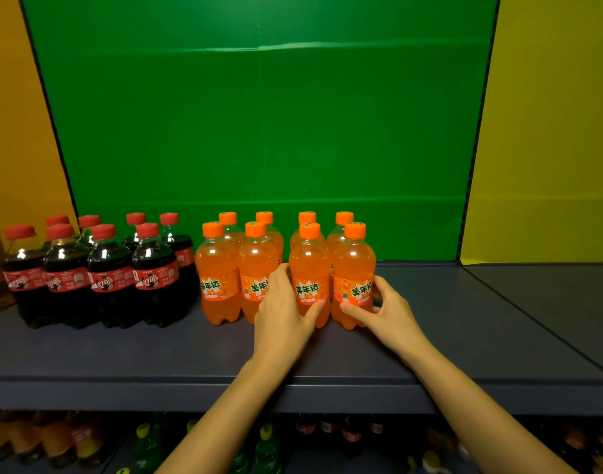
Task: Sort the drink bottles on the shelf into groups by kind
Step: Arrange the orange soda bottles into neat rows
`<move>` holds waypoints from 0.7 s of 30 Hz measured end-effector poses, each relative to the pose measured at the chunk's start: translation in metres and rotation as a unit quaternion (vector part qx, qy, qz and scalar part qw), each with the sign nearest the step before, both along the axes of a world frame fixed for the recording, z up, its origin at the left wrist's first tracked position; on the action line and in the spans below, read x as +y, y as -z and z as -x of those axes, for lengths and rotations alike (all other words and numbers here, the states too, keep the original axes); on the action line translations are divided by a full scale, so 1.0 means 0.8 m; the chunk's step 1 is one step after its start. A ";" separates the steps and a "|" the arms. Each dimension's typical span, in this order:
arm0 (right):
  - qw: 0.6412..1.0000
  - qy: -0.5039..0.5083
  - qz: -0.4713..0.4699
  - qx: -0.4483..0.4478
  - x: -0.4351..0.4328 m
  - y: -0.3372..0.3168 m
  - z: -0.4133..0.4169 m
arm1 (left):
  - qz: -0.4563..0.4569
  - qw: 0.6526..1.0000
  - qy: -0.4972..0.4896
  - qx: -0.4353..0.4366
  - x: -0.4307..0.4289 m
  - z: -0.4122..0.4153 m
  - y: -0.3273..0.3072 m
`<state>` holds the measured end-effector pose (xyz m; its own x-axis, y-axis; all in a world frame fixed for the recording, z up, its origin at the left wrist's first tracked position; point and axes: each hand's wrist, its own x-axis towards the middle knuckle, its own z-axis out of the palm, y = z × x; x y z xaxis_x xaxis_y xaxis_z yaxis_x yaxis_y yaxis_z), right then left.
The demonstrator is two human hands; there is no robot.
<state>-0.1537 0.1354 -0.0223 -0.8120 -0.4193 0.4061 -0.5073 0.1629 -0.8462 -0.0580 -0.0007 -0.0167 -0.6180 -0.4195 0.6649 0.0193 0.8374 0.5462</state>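
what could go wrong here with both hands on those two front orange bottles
1. The left hand and right hand squeeze two front orange bottles from the sides near their bases; pushing low could tip them into the row behind.
2. Sliding them left could knock the neighbouring orange bottles into the cola bottles, which stand close together.
3. The front bottles stand nearer the shelf lip; one pulled forward could fall off.

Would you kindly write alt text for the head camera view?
Two bare hands, left hand and right hand, grip two front orange soda bottles on a dark shelf. Red-capped cola bottles stand grouped to their left.
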 end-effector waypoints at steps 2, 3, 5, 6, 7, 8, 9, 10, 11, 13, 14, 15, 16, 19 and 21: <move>1.000 -0.001 -0.004 0.005 -0.003 0.000 0.000 | 0.002 1.000 -0.008 -0.008 0.000 0.001 -0.001; 1.000 -0.003 -0.004 0.008 -0.003 0.000 0.001 | 0.004 1.000 -0.013 -0.013 0.000 0.002 -0.001; 1.000 -0.007 -0.004 0.013 -0.004 0.000 0.000 | 0.006 1.000 -0.018 -0.019 -0.001 0.004 -0.002; 1.000 -0.009 -0.004 0.016 -0.004 0.001 0.000 | 0.005 1.000 -0.019 -0.019 -0.001 0.005 -0.002; 1.000 -0.011 -0.006 0.018 -0.004 0.001 0.000 | 0.003 1.000 -0.020 -0.019 -0.001 0.005 -0.003; 1.000 -0.013 -0.008 0.020 -0.004 0.002 0.000 | 0.002 1.000 -0.018 -0.021 -0.001 0.005 -0.002; 1.000 -0.014 -0.010 0.021 -0.005 0.002 0.000 | 0.000 1.000 -0.015 -0.024 0.000 0.004 -0.002; 1.000 -0.014 -0.013 0.023 -0.005 0.003 0.001 | -0.003 1.000 -0.011 -0.027 0.001 0.002 -0.001; 0.999 -0.012 -0.018 0.027 -0.005 0.003 0.001 | -0.006 1.000 -0.007 -0.029 0.001 -0.001 0.001; 0.999 0.000 -0.025 0.034 -0.004 0.004 0.002 | -0.009 1.000 0.002 -0.015 -0.001 -0.011 0.004; 0.999 0.007 -0.026 0.037 -0.004 0.004 0.002 | -0.005 1.000 0.006 -0.001 -0.003 -0.018 0.007; 0.999 0.012 -0.027 0.039 -0.003 0.004 0.002 | 0.001 1.000 0.007 0.016 -0.005 -0.025 0.008; 0.999 0.015 -0.026 0.039 -0.003 0.003 0.002 | 0.008 0.999 0.004 0.034 -0.009 -0.034 0.010; 1.000 0.000 -0.016 0.009 -0.003 0.002 0.003 | 0.010 0.995 -0.022 0.096 -0.029 -0.057 0.007; 1.000 -0.014 -0.015 -0.011 -0.005 0.001 0.004 | -0.004 0.990 -0.057 0.127 -0.051 -0.069 0.002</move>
